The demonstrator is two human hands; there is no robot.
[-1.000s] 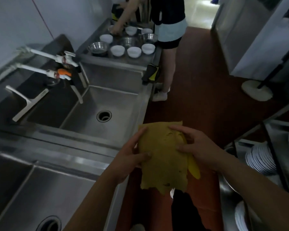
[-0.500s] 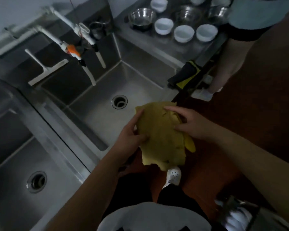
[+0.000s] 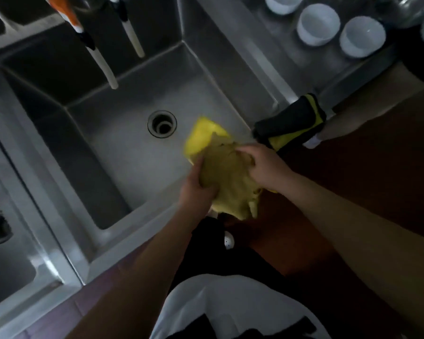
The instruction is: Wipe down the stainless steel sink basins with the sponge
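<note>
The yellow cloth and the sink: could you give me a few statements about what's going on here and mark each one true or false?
1. Both hands grip the yellow cloth. True: the left hand and the right hand each hold it.
2. The cloth is stuffed into the drain. False: the drain is uncovered, and the cloth is held beside it.
3. A black and yellow item hangs over the sink's front edge. True.
4. Water is streaming from the spouts. False: no water is visible.
5. The white bowls sit inside the basin. False: they stand on the counter beside it.
</note>
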